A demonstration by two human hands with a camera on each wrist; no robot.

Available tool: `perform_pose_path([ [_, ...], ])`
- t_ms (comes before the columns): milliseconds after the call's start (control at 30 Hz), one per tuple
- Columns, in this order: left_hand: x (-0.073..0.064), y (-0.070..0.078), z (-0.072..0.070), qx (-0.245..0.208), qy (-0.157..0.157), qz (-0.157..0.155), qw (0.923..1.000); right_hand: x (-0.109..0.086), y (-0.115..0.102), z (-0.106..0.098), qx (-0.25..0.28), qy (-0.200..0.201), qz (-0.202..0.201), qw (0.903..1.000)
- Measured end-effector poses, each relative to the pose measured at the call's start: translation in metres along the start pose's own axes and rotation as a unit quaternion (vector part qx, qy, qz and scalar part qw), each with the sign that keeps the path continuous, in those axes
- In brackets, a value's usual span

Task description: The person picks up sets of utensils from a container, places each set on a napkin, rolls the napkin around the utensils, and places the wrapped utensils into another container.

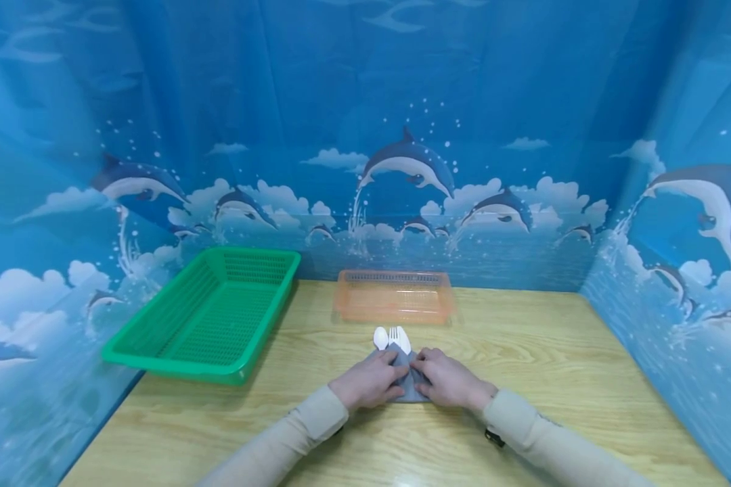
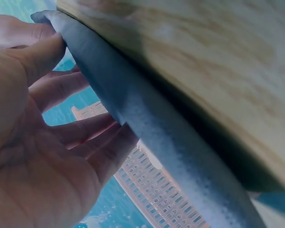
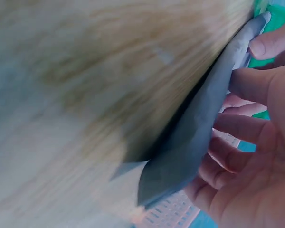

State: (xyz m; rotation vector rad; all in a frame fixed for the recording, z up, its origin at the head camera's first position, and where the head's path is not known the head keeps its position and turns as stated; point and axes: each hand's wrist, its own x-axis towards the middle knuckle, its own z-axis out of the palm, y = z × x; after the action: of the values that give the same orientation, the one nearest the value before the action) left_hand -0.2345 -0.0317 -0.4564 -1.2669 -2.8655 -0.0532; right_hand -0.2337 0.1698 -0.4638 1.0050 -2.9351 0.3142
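Note:
A grey napkin (image 1: pixel 409 387) lies folded on the table in the head view. The white heads of a spoon (image 1: pixel 380 337), a fork (image 1: pixel 394 335) and a knife (image 1: pixel 404 340) stick out of its far end, their handles hidden by the napkin. From the left, my left hand (image 1: pixel 368 379) presses on the napkin, its thumb nearer me than its fingertips. My right hand (image 1: pixel 453 381) touches the napkin's right side with slightly bent fingers. Both wrist views show the thumb and fingertips against the napkin, with a dark gap beneath its near edge.
A large green basket (image 1: pixel 244 368) stands at the left of the wooden table (image 1: pixel 524 433). Beyond the cutlery is a smaller, see-through orange basket (image 1: pixel 396 314). A blue curtain (image 1: pixel 317 81) printed with dolphins surrounds the back and sides.

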Motion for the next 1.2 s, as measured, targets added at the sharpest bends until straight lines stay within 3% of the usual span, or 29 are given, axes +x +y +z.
perform_pose_path([
  [100,0.0,-0.001,0.0,-0.007,0.004,0.0,1.0,-0.002,-0.004,0.0,-0.009,0.0,0.007,0.9999],
  [200,0.001,-0.002,0.001,-0.011,0.01,0.002,0.9999,-0.004,-0.007,-0.001,-0.01,-0.009,0.041,0.9991],
  [333,0.0,-0.003,0.003,-0.015,0.017,0.002,0.9997,-0.004,-0.013,-0.004,-0.015,-0.036,0.093,0.9949],
  [467,0.0,-0.003,0.004,-0.017,0.017,0.002,0.9997,-0.002,-0.015,-0.009,-0.004,-0.064,0.116,0.9912],
  [667,0.001,-0.004,0.004,-0.014,0.005,0.004,0.9999,0.004,-0.007,-0.009,0.063,-0.105,0.125,0.9846],
  [1000,0.003,-0.004,0.005,-0.013,0.0,0.003,0.9999,0.017,0.004,-0.013,0.163,-0.11,0.116,0.9736],
  [1100,0.003,-0.004,0.005,-0.007,0.001,0.005,1.0,0.02,0.003,-0.016,0.193,-0.105,0.123,0.9677],
  [1200,0.003,-0.004,0.003,-0.004,0.007,0.008,0.9999,0.024,0.001,-0.02,0.249,-0.098,0.137,0.9537],
])
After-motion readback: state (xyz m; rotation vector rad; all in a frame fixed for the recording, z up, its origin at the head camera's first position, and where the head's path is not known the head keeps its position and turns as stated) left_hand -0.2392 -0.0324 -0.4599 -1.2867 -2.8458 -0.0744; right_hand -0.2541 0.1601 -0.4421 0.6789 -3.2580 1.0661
